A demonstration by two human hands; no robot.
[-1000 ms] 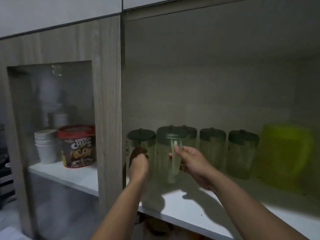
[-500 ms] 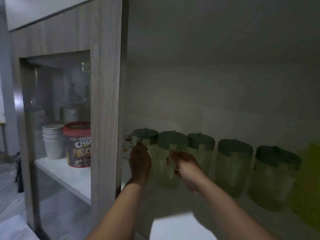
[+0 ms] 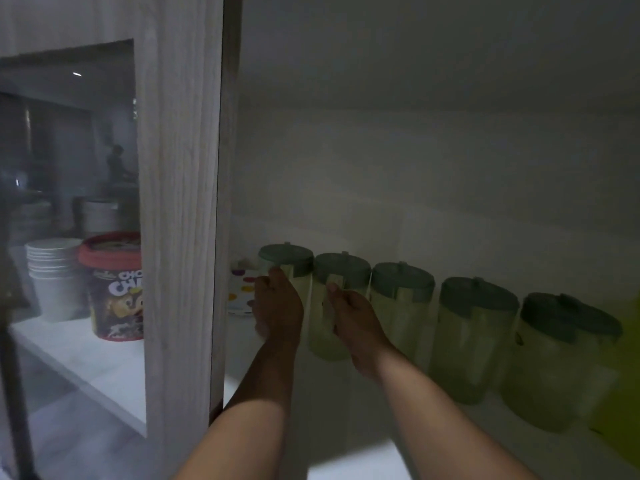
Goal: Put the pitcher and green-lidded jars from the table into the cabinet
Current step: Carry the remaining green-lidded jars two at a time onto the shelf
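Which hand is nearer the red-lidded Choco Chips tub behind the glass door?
Left. The left hand is on the leftmost green-lidded jar, just past the wooden door frame from the red-lidded Choco Chips tub; the right hand is one jar further right.

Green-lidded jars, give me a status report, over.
Left hand on leftmost jar, right hand on second jar. Five jars in a row on shelf. Yellow-green pitcher at right end. Nothing blocking.

Five jars stand in a row on the cabinet shelf (image 3: 349,445), running from frame centre (image 3: 285,271) to lower right (image 3: 554,362). The pitcher (image 3: 623,393) sits at the right edge. At left, behind the glass door (image 3: 69,168), a snack tub (image 3: 116,289) stands right of stacked cups (image 3: 52,278).
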